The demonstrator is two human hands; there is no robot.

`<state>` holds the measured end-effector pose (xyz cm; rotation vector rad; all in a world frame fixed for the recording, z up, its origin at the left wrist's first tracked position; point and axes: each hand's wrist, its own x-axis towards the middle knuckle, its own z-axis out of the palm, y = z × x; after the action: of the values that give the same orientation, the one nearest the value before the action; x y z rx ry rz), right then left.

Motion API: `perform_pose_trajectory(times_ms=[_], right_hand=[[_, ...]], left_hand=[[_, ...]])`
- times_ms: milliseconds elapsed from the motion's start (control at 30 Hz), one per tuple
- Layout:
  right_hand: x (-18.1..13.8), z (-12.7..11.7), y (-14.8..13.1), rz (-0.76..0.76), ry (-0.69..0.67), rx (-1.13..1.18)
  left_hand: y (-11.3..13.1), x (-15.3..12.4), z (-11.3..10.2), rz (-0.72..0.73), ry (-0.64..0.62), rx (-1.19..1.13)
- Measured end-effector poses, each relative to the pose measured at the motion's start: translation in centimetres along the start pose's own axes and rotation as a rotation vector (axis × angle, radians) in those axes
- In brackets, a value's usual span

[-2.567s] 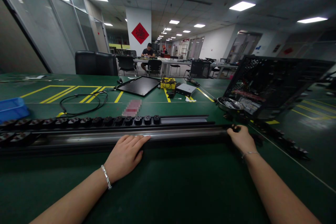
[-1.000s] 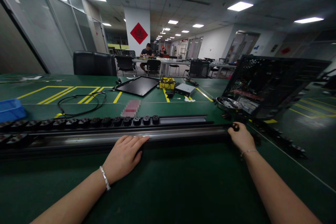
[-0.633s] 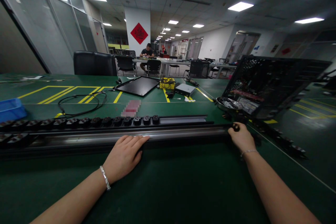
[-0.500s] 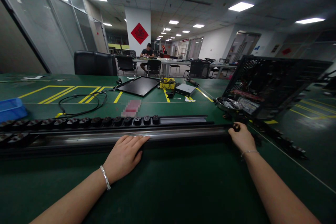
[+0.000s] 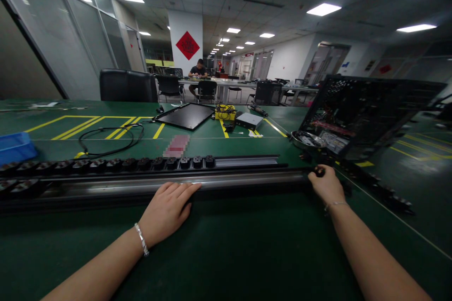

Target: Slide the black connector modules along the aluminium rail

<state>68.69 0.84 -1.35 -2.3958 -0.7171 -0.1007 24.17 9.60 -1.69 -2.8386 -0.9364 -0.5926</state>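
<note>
A long metal track [image 5: 243, 179] with a shiny inner channel and dark edges lies across the green table. My left hand [image 5: 169, 208] rests on its near edge, fingers stretched out flat and holding nothing. At the track's right end, my right hand [image 5: 328, 184] pinches a small black socket module [image 5: 319, 171], largely covered by the fingers. Several black socket modules [image 5: 144, 164] sit in a row along a second track [image 5: 247, 161] just behind. Two more modules [image 5: 25, 187] are seated at the left end of the near track.
Right of my right hand are an opened computer case [image 5: 374, 113], a metal bowl [image 5: 308, 140] with small parts and a row of black modules [image 5: 377, 186]. Farther back lie a flat screen [image 5: 189, 115], a yellow box [image 5: 225, 112], a grey box [image 5: 249, 121], a cable [image 5: 109, 154]; left, a blue bin [image 5: 17, 146].
My right hand has shifted very slightly at the track's right end, still pinching the black module. My left hand has stayed in place.
</note>
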Motion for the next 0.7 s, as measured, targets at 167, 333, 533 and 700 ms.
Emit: perform_pose_trajectory(times_ms=[167, 333, 533, 700], right_hand=[[0.05, -0.06, 0.06, 0.006, -0.012, 0.0], [-0.12, -0.18, -0.16, 0.017, -0.011, -0.01], [-0.04, -0.23, -0.14, 0.032, -0.017, -0.015], [0.15, -0.18, 0.04, 0.032, -0.014, -0.007]], left_hand=[[0.02, 0.02, -0.04, -0.006, -0.003, 0.003], [0.03, 0.02, -0.01, -0.006, -0.007, 0.007], [0.0, -0.01, -0.02, -0.009, -0.022, 0.002], [-0.05, -0.02, 0.04, -0.006, -0.019, 0.005]])
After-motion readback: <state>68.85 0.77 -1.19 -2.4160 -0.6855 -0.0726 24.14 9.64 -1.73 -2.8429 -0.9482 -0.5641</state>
